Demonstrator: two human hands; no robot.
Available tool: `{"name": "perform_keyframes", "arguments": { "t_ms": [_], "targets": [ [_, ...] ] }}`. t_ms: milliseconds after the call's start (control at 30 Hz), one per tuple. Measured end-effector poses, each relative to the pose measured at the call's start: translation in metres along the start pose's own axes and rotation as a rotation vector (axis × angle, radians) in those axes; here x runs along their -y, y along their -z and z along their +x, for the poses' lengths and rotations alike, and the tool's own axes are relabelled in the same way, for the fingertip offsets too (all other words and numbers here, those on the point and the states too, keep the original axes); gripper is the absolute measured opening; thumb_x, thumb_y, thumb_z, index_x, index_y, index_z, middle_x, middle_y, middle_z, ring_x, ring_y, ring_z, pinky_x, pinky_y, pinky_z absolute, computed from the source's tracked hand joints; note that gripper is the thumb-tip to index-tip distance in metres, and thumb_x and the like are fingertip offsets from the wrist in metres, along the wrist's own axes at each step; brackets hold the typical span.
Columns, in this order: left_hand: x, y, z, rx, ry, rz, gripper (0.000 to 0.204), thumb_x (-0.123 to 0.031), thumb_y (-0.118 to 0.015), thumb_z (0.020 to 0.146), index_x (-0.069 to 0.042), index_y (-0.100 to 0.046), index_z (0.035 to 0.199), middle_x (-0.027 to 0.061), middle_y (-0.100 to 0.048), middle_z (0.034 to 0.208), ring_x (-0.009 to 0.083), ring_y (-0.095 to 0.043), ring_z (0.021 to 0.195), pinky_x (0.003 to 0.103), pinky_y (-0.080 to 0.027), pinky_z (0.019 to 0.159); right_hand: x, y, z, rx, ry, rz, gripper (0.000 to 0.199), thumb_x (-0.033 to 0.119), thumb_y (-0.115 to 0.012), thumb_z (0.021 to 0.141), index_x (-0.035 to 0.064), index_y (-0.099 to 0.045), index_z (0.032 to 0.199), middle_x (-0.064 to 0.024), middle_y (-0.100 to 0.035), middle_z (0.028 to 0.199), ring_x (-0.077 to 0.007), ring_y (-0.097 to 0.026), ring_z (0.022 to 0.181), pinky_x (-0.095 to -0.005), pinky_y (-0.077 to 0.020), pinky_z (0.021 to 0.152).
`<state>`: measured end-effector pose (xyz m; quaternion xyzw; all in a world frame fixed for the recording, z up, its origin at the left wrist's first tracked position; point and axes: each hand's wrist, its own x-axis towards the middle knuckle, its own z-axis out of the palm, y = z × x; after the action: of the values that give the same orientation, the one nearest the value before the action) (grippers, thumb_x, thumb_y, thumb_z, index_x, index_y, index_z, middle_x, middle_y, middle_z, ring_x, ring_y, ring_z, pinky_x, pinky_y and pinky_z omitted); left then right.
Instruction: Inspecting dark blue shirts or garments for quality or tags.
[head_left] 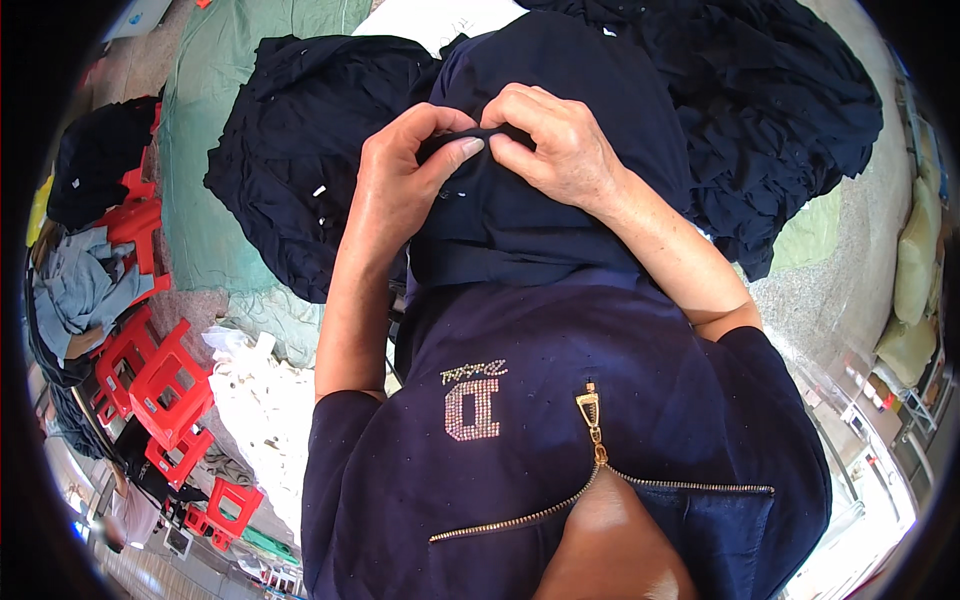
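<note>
A dark navy cloth garment [540,235] lies across my lap. My left hand [392,175] pinches a folded edge of it between thumb and fingers. Close against it, my right hand [562,148] grips the same edge, so both sets of fingertips nearly meet. Whether anything small sits between them is hidden. Just below the left thumb, a small pale speck shows on the cloth. To the left is a heap of dark garments [310,120] dotted with small white bits, and a larger dark heap [790,110] rises on the right.
Red plastic stools [172,385] stand along the left, some bearing dark and grey clothes [85,285]. White cloth [260,400] is piled by my left elbow. Green sheeting [215,190] covers the floor beyond. Pale yellowish sacks [912,260] line the far right.
</note>
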<state>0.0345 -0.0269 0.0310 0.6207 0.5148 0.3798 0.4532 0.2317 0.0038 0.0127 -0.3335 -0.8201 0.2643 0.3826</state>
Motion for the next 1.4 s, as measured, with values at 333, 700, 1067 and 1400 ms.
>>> {"name": "perform_keyframes", "arguments": {
  "t_ms": [333, 700, 1067, 1400],
  "targets": [
    [-0.005, -0.007, -0.004, -0.076, -0.257, 0.307, 0.018, 0.007, -0.069, 0.083, 0.001, -0.065, 0.098, 0.0120, -0.063, 0.085, 0.0267, -0.064, 0.071, 0.034, -0.052, 0.064, 0.004, -0.005, -0.003, -0.094, -0.015, 0.044, 0.012, 0.001, -0.065, 0.076, 0.0046, -0.058, 0.084, -0.0067, -0.061, 0.076, -0.0260, -0.062, 0.065, -0.0351, -0.0504, 0.058],
    [0.011, 0.006, 0.003, -0.058, 0.149, 0.086, 0.018, -0.009, -0.075, 0.086, 0.002, -0.068, 0.098, 0.0065, -0.068, 0.081, 0.0099, -0.062, 0.070, 0.026, -0.050, 0.066, -0.009, 0.001, 0.001, -0.189, -0.006, -0.168, 0.014, 0.004, -0.065, 0.078, 0.0089, -0.064, 0.092, -0.0067, -0.065, 0.079, -0.0267, -0.064, 0.066, -0.0371, -0.0508, 0.063],
    [0.034, 0.029, 0.000, -0.043, 0.356, -0.618, 0.011, -0.010, -0.068, 0.094, 0.000, -0.072, 0.099, -0.0024, -0.068, 0.087, 0.0045, -0.060, 0.079, 0.019, -0.047, 0.074, 0.000, -0.013, 0.010, 0.245, 0.177, -0.138, 0.023, 0.005, -0.074, 0.077, 0.0092, -0.063, 0.096, -0.0045, -0.064, 0.101, -0.0236, -0.063, 0.099, -0.0421, -0.0422, 0.099],
    [0.039, -0.003, -0.001, -0.289, 0.254, -1.005, 0.012, -0.006, -0.061, 0.096, 0.000, -0.069, 0.101, 0.0005, -0.070, 0.091, 0.0073, -0.062, 0.079, 0.021, -0.048, 0.075, -0.015, -0.018, 0.002, 0.184, 0.148, 0.039, 0.015, 0.003, -0.073, 0.079, 0.0080, -0.071, 0.093, -0.0036, -0.065, 0.091, -0.0233, -0.064, 0.092, -0.0387, -0.0461, 0.091]
  ]
}}
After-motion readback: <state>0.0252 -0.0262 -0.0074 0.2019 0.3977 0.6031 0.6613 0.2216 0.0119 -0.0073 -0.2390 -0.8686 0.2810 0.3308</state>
